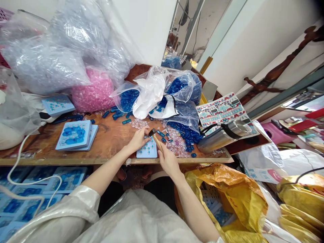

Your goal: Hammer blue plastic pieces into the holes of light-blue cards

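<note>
My right hand is wrapped round the wooden handle of a small hammer. The hammer's dark head is over the far edge of a light blue plastic plate dotted with small clear and blue fittings, at the table's front edge. My left hand is at the plate's far left corner, with its thumb and forefinger bent close to the hammer head. Whatever lies between those fingers is too small to make out. Loose clear plastic rings and dark blue capsule-shaped pieces lie just beyond and right of the plate.
Stacked blue plates sit at the left. Behind are bags of blue pieces and a bag of pink pieces. A steel flask leans at the right near a sticker sheet. A yellow sack stands below, right.
</note>
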`<action>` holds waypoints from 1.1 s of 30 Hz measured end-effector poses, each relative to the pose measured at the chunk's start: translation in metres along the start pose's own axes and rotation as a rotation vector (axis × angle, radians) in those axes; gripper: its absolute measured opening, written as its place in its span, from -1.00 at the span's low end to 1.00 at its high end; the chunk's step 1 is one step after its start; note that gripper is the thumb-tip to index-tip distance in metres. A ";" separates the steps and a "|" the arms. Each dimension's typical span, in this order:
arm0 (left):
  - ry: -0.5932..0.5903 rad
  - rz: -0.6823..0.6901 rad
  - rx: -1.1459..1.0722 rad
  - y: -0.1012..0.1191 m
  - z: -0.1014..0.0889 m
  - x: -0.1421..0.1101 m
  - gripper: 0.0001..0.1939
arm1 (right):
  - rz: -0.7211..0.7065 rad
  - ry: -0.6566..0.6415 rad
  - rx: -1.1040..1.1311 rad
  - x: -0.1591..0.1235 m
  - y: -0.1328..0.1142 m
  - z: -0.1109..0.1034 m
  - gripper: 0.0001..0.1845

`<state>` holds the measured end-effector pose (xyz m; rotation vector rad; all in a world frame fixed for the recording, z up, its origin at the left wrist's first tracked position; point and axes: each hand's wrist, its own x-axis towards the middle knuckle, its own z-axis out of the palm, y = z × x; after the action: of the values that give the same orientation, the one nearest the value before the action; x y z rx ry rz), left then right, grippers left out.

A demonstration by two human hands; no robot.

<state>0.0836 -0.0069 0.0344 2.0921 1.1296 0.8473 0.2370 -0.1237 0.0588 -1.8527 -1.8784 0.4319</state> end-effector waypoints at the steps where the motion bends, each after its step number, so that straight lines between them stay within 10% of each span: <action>1: 0.005 0.002 -0.002 0.001 0.001 0.000 -0.51 | -0.003 0.031 0.022 0.000 0.000 0.001 -0.50; 10: 0.255 -0.013 0.044 -0.031 -0.024 0.004 -0.71 | -0.028 0.186 0.156 -0.007 0.005 -0.001 -0.50; 16: 0.057 0.145 0.302 -0.060 -0.034 0.004 -0.84 | -0.008 0.171 0.162 -0.008 0.007 0.002 -0.49; 22: 0.160 0.095 0.164 -0.030 -0.034 0.002 -0.78 | -0.023 0.191 0.171 -0.008 0.012 0.001 -0.50; 33: -0.085 0.194 0.058 -0.010 0.007 0.012 -0.66 | -0.002 0.171 0.143 -0.008 0.015 -0.005 -0.49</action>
<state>0.0897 0.0067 0.0259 2.2912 0.9287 0.8142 0.2518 -0.1315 0.0540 -1.7369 -1.6912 0.3833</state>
